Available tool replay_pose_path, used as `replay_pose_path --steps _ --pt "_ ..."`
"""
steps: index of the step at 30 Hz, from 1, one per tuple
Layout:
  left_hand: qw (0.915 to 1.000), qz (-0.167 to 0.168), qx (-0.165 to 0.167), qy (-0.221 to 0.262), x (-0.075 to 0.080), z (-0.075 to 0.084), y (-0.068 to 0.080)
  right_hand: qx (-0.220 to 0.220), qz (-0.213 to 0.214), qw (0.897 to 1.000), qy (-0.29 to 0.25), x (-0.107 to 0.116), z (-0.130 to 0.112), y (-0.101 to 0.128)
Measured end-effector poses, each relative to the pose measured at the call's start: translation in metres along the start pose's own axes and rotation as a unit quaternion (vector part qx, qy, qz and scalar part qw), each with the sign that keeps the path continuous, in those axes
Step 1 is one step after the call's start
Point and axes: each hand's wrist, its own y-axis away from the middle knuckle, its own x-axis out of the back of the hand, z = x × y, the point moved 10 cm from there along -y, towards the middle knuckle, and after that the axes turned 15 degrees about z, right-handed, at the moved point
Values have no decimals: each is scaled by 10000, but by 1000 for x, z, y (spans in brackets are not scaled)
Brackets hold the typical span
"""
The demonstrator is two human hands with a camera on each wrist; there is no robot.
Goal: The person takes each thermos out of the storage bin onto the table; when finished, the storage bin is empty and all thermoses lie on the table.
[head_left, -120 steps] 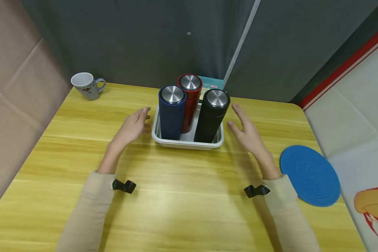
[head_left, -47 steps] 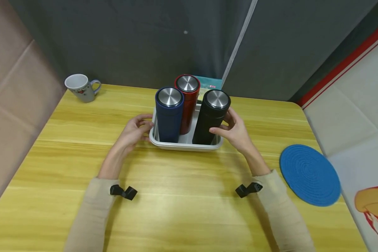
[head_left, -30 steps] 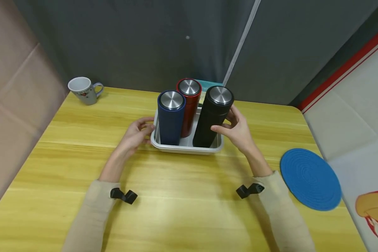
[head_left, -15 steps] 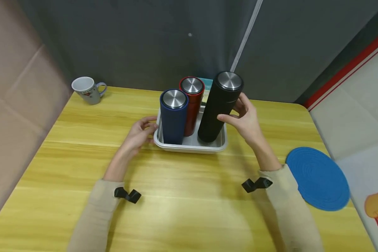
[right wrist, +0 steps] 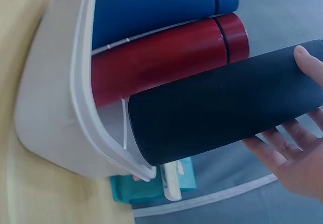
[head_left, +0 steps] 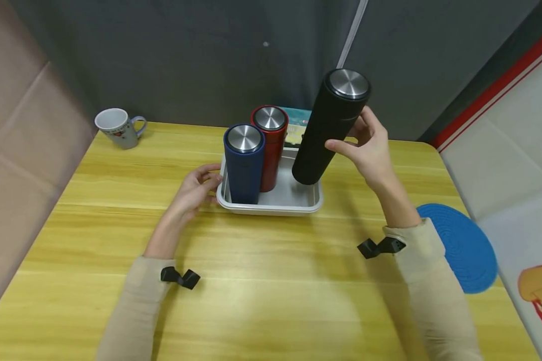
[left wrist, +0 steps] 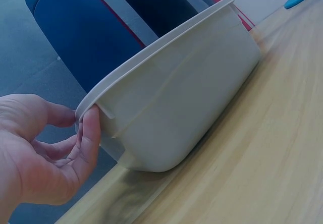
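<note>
I see the right hand wrapped around the upper half of the black flask, thumb on the near side, fingers curled round the far side. The flask is lifted clear of the tray, tilted with its steel cap leaning right, base hanging just above the tray's right end. In the right wrist view the black flask has its bottom edge above the tray rim, not touching it, and the fingertips sit on its body.

The left hand is at the tray's left end. In the left wrist view the thumb presses up under the rim lip of the tray and the other fingers are curled loosely behind it; I read that as a pinch on the rim, though I can't see the finger contact fully.

The blue flask stands upright in the tray at front left, and the red flask is upright just behind it and touching. A teal packet lies behind the tray, against the dark curtain.

The tray sits on the yellow wooden table. A white mug is at the far left corner, well apart from the tray. A round blue mat is on the right, partly hidden behind the right sleeve.
</note>
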Motion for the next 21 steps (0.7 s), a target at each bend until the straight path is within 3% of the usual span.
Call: replay_pose_path --steps 12,18,21 --pt "10000 -27 30 41 -4 -1 0 140 608 9980 123 45 -14 -14" --pt "10000 -42 61 67 -3 -1 1 46 751 9970 173 63 -2 -15" --pt "9999 -56 45 100 -3 -2 1 -63 759 9959 487 69 10 -14"
